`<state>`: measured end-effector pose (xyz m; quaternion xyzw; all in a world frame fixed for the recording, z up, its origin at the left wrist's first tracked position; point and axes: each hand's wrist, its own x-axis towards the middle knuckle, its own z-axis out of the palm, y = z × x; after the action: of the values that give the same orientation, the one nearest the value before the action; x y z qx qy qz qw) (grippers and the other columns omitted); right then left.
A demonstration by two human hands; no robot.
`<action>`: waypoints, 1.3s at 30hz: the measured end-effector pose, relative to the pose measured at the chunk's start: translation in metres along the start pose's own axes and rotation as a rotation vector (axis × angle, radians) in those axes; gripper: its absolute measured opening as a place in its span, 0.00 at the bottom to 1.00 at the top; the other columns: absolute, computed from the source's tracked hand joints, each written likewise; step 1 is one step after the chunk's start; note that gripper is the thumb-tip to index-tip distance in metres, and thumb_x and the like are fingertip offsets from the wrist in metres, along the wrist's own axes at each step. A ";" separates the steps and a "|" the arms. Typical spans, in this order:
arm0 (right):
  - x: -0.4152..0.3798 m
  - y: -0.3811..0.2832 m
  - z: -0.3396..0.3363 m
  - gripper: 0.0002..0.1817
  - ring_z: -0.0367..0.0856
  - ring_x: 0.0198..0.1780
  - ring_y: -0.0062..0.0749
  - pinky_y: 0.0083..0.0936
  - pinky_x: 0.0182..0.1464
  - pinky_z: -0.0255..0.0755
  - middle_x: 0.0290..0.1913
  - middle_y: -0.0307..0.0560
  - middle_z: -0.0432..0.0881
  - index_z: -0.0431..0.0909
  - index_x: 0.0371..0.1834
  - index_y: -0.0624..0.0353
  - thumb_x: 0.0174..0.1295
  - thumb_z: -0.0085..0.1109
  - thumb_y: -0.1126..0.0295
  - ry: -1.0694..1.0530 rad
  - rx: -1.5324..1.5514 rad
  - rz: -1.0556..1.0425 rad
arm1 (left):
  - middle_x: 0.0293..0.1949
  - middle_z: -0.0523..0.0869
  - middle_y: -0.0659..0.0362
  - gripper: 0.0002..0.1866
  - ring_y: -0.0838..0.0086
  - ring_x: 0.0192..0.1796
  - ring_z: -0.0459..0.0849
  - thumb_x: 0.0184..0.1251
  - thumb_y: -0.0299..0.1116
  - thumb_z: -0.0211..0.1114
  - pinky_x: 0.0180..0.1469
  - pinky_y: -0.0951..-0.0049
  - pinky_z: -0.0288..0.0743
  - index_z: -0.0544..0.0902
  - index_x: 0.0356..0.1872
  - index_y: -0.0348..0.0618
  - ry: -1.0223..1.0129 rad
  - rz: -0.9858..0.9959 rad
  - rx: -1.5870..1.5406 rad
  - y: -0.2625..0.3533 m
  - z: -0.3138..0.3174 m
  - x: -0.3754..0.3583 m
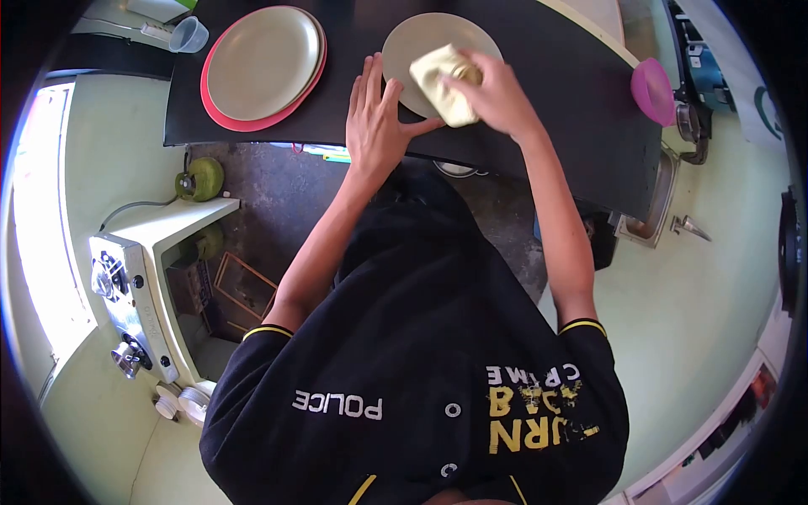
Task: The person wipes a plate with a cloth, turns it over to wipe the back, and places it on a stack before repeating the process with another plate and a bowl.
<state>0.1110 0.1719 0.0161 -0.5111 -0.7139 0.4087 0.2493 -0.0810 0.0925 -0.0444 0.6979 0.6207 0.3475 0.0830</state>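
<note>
A grey-beige plate (pixel 412 44) lies on the black table (pixel 572 109), in front of my body. My right hand (pixel 497 93) holds a pale yellow cloth (pixel 446 84) against the plate's right part; the fingers are bent over the cloth. At the plate's left edge is my left hand (pixel 376 118), its fingers stretched out and the thumb pointing right along the near rim. It grips nothing. To the left, more grey-beige plates (pixel 265 63) are stacked on a larger red plate (pixel 220 114).
A small clear cup (pixel 189 35) stands at the table's back left. Near the right edge is a pink bowl (pixel 652 91). Beyond that edge are a sink (pixel 652 223) and a faucet (pixel 692 227). A gas stove (pixel 135 303) stands at the lower left.
</note>
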 end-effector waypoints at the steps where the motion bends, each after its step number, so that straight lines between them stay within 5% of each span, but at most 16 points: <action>1: 0.009 -0.009 -0.004 0.25 0.92 0.53 0.49 0.39 0.58 0.81 0.55 0.65 0.90 0.84 0.63 0.70 0.63 0.71 0.69 0.112 -0.019 -0.025 | 0.80 0.69 0.39 0.40 0.44 0.84 0.64 0.50 0.57 0.86 0.83 0.47 0.61 0.81 0.53 0.36 -0.013 -0.010 0.003 0.000 -0.001 -0.001; 4: 0.047 0.000 -0.002 0.20 0.88 0.51 0.49 0.43 0.56 0.81 0.48 0.49 0.90 0.89 0.58 0.51 0.60 0.68 0.75 0.385 -0.331 -0.347 | 0.80 0.70 0.39 0.40 0.45 0.84 0.64 0.48 0.58 0.87 0.83 0.47 0.60 0.81 0.52 0.37 -0.018 -0.026 0.004 0.004 0.000 -0.001; 6: 0.068 0.010 0.023 0.21 0.86 0.52 0.50 0.44 0.57 0.81 0.49 0.46 0.89 0.89 0.57 0.48 0.60 0.66 0.77 0.470 -0.440 -0.377 | 0.80 0.70 0.39 0.41 0.45 0.84 0.64 0.46 0.58 0.87 0.84 0.47 0.60 0.81 0.51 0.37 -0.013 -0.023 0.001 0.001 0.001 0.001; 12: 0.049 0.013 0.046 0.24 0.83 0.57 0.45 0.42 0.64 0.75 0.55 0.39 0.87 0.90 0.57 0.44 0.58 0.64 0.80 0.118 -0.391 -0.480 | 0.79 0.70 0.38 0.42 0.47 0.84 0.65 0.45 0.58 0.88 0.83 0.48 0.62 0.79 0.52 0.39 0.000 -0.056 -0.001 0.000 0.003 -0.001; 19: 0.024 0.006 0.013 0.25 0.83 0.57 0.46 0.42 0.66 0.74 0.53 0.42 0.86 0.90 0.58 0.48 0.58 0.62 0.81 -0.257 -0.365 -0.514 | 0.80 0.70 0.41 0.66 0.52 0.86 0.62 0.43 0.60 0.88 0.85 0.51 0.58 0.62 0.80 0.37 0.010 -0.168 -0.101 0.008 -0.002 -0.002; 21: 0.018 0.000 0.005 0.25 0.83 0.56 0.48 0.39 0.66 0.75 0.52 0.45 0.86 0.89 0.60 0.51 0.59 0.62 0.81 -0.396 -0.222 -0.364 | 0.79 0.71 0.42 0.70 0.50 0.86 0.62 0.43 0.59 0.89 0.84 0.51 0.59 0.57 0.84 0.37 0.008 -0.143 -0.076 0.007 0.000 -0.003; 25: 0.005 -0.008 -0.006 0.22 0.85 0.58 0.43 0.33 0.65 0.77 0.55 0.47 0.87 0.85 0.64 0.60 0.65 0.66 0.78 -0.559 -0.044 -0.208 | 0.80 0.68 0.41 0.68 0.45 0.84 0.63 0.41 0.49 0.91 0.83 0.51 0.62 0.58 0.84 0.39 0.059 -0.128 -0.037 0.007 0.004 -0.004; 28: -0.003 0.007 -0.008 0.22 0.85 0.62 0.34 0.29 0.66 0.77 0.61 0.48 0.87 0.82 0.66 0.66 0.69 0.69 0.74 -0.475 0.126 -0.123 | 0.82 0.62 0.36 0.69 0.40 0.85 0.59 0.42 0.53 0.90 0.83 0.45 0.59 0.57 0.84 0.41 0.087 -0.105 -0.017 0.009 0.003 -0.006; 29: -0.010 0.010 -0.014 0.23 0.84 0.64 0.29 0.28 0.67 0.78 0.64 0.49 0.87 0.81 0.67 0.67 0.73 0.70 0.68 -0.402 0.141 -0.068 | 0.82 0.63 0.38 0.66 0.43 0.86 0.58 0.44 0.49 0.90 0.84 0.47 0.57 0.58 0.84 0.38 0.103 -0.119 -0.034 0.011 0.000 -0.008; 32: -0.026 0.009 -0.010 0.24 0.85 0.63 0.27 0.28 0.66 0.78 0.62 0.47 0.86 0.79 0.69 0.66 0.76 0.68 0.64 -0.174 0.841 0.227 | 0.83 0.61 0.37 0.58 0.43 0.86 0.58 0.57 0.44 0.85 0.85 0.47 0.55 0.58 0.84 0.37 0.227 -0.101 -0.168 0.021 -0.017 -0.019; 33: -0.036 -0.006 -0.011 0.26 0.86 0.61 0.26 0.29 0.65 0.79 0.61 0.46 0.86 0.77 0.71 0.66 0.77 0.66 0.62 -0.093 0.988 0.215 | 0.83 0.62 0.37 0.47 0.42 0.86 0.57 0.67 0.34 0.77 0.86 0.47 0.53 0.60 0.83 0.35 0.272 -0.109 -0.199 0.037 -0.031 -0.022; 36: -0.065 -0.015 0.008 0.26 0.87 0.61 0.27 0.29 0.64 0.80 0.60 0.45 0.86 0.76 0.72 0.65 0.77 0.66 0.63 0.016 1.155 0.329 | 0.83 0.63 0.38 0.40 0.41 0.87 0.56 0.72 0.30 0.69 0.86 0.45 0.51 0.64 0.82 0.34 0.256 0.031 -0.157 0.081 -0.056 -0.029; 39: -0.097 -0.024 0.016 0.22 0.87 0.60 0.27 0.28 0.61 0.82 0.60 0.45 0.87 0.79 0.69 0.67 0.78 0.65 0.66 -0.082 1.156 0.352 | 0.85 0.63 0.43 0.34 0.44 0.88 0.55 0.76 0.34 0.62 0.87 0.41 0.46 0.69 0.82 0.38 -0.021 0.051 -0.079 0.102 -0.053 -0.042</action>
<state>0.1205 0.0726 0.0333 -0.3872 -0.2900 0.7849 0.3872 -0.0288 0.0149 0.0350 0.7133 0.5875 0.3665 0.1081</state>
